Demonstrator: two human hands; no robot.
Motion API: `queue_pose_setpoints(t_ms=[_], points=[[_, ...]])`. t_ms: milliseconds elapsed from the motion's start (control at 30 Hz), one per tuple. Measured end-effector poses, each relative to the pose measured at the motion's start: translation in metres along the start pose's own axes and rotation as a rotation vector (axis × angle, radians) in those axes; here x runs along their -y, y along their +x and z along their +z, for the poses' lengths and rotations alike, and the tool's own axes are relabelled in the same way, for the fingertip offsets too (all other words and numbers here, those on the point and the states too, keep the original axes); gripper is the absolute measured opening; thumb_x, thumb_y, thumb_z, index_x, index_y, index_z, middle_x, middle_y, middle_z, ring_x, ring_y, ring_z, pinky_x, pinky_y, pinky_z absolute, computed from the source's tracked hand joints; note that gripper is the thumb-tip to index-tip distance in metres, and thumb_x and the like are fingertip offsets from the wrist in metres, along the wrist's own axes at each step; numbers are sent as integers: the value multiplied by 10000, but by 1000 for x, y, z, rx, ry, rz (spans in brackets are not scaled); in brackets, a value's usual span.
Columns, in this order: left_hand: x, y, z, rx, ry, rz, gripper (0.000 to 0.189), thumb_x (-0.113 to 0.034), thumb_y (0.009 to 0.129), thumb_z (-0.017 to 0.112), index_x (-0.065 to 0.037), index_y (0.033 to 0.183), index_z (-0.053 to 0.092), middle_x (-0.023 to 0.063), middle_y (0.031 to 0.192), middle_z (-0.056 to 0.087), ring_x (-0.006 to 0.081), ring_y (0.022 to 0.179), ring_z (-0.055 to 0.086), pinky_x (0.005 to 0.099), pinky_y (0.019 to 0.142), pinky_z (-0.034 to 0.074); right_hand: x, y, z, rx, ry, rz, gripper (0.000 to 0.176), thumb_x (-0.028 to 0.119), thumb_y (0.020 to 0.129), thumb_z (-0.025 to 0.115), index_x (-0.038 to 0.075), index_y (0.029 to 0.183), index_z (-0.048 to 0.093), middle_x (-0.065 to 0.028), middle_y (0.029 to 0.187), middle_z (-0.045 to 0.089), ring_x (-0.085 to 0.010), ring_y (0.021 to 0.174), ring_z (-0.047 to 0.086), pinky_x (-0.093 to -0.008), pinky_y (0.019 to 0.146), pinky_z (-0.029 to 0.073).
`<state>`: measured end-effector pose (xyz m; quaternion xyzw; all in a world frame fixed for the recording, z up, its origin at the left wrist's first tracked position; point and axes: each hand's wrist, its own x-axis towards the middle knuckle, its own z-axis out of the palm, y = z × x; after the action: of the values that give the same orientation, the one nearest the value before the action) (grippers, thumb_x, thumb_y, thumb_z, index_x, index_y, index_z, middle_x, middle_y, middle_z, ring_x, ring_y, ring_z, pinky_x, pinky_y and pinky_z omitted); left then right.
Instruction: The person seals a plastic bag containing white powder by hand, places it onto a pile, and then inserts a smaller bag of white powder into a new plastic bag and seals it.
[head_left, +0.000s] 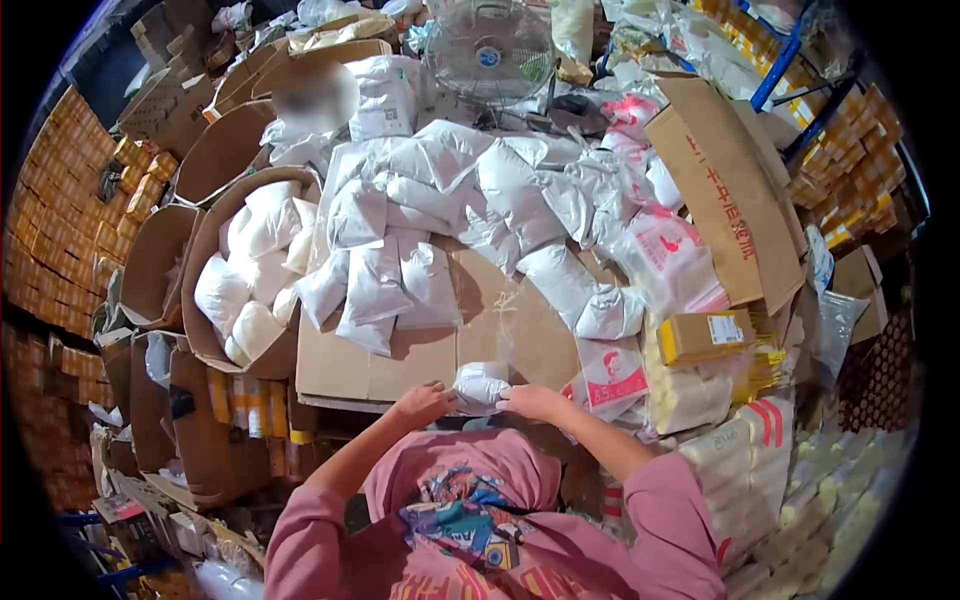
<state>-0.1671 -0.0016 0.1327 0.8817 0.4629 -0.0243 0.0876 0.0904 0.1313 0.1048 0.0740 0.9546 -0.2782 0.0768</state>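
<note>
Head view, looking down over our pink sleeves at a packing spot in a crowded storeroom.

Surface: a flat cardboard sheet (pixel 400 360) serves as the worktop, bare and brown along its near edge. Its far half is buried under a heap of white mailer bags (pixel 450 190), filled, sealed and lying in all directions.

Room:
- Left of the sheet, an open carton (pixel 205 300) is filled with more white bags; further cartons stand behind it.
- Far left, stacked orange boxes (pixel 60 230) form a wall.
- At the top, a round wire fan (pixel 490 50) stands behind the heap.
- To the right, a large cardboard flap (pixel 725 200) with red print leans over red-and-white printed bags (pixel 665 250).
- A small yellow box (pixel 705 337) with a white label lies just below that flap.
- A blue rack (pixel 790 50) rises in the upper right corner.

Item in hand: a small white packet (pixel 482 388), plump, wrinkled and glossy, sits at the near edge of the sheet, close to our chest. Our left hand (pixel 425 403) grips its left end and our right hand (pixel 535 402) grips its right end, fingers curled in on both sides. We cannot tell whether the packet rests on the sheet or is lifted just clear of it.
</note>
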Motion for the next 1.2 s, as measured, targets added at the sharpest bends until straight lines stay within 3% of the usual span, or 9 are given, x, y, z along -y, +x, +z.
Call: queue_pose_setpoints(t_ms=[167,267,300,433,667,833,1067,1133,1200], points=[[-21,-13,0,23,-192,-20,301,-130,837,532,-95,1136,559,84,1006,583,270,932,618,371,833,505,5,-20,10,-66,17,-104,85,112,866,519,51,877,576,-141,868,590,-334,775,619,-432,693,513],[-23,-17,22,106,-419,-25,304,-119,853,513,-86,1154,541,98,1021,581,284,961,613,375,840,508,4,-29,22,-99,211,42,88,110,843,553,27,828,577,-172,808,591,-337,760,619,-442,692,493],[-27,-17,19,58,-485,-45,259,-125,851,523,-54,1096,566,136,1007,591,331,941,612,394,821,514,10,-30,24,-254,331,44,127,123,821,598,2,789,574,-197,766,585,-341,745,619,-435,677,484],[-52,-12,1,-151,-746,-454,306,-220,785,605,-12,1009,622,219,976,610,404,819,603,455,778,509,41,-21,42,-704,671,453,191,143,753,684,6,797,559,-151,743,591,-301,708,620,-376,645,491],[-80,19,35,-234,-932,-925,192,-76,661,664,4,815,583,216,820,612,387,812,591,418,703,484,51,-1,100,-798,708,1184,333,98,600,735,56,843,511,-59,753,587,-279,723,602,-373,650,482],[-87,10,80,-278,-1035,-929,150,-3,643,581,9,792,572,198,755,621,383,744,605,412,647,484,47,-12,111,-650,580,912,236,-28,643,574,21,869,526,-226,851,590,-412,855,583,-453,725,456],[-59,3,19,-296,-961,-850,79,-40,598,648,-25,675,637,139,610,618,285,588,636,336,560,499,72,-14,34,-780,388,735,202,-107,691,472,-9,866,498,-232,825,565,-436,848,553,-484,726,441],[-41,-1,-8,-284,-942,-858,155,-21,569,692,-11,714,637,113,638,635,195,607,639,297,579,495,75,-9,2,-824,426,689,157,-104,701,477,-8,825,483,-229,786,556,-439,799,557,-501,687,438],[-28,-1,-35,-419,-774,-830,84,12,603,643,6,662,584,172,686,607,305,623,620,359,557,478,71,-5,-13,-742,594,728,143,-87,702,500,-3,815,483,-238,786,556,-452,795,549,-522,679,425]])
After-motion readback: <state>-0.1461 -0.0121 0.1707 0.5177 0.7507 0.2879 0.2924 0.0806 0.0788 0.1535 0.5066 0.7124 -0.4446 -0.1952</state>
